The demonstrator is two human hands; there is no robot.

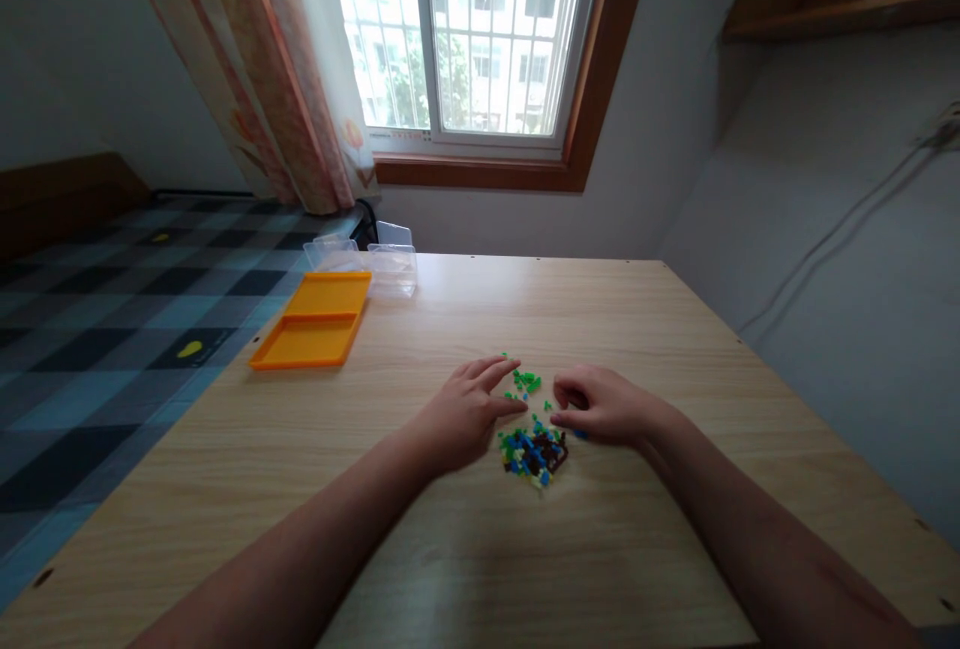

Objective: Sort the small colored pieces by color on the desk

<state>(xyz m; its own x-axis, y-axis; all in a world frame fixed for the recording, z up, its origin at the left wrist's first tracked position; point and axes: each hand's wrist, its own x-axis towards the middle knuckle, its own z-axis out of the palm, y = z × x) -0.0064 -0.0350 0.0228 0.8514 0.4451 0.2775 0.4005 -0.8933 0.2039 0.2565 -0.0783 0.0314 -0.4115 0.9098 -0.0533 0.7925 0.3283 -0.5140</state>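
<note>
A mixed pile of small plastic toy bricks [536, 456] in blue, brown, green and pale yellow lies on the wooden table [645, 549]. Just beyond it is a loose cluster of green bricks [529, 381], with a few stray pieces around. My left hand [469, 411] reaches in from the left, fingers spread, fingertips close beside the green pieces. On the other side, my right hand [607, 405] has curled fingers with a gap between thumb and forefinger. I see nothing held in either hand. A blue piece shows under the right thumb.
An orange two-part tray [321, 316] lies at the table's far left. Clear plastic boxes [394, 269] stand behind it at the edge. A bed with a checked cover [142, 329] adjoins the left side; a wall [847, 229] runs along the right.
</note>
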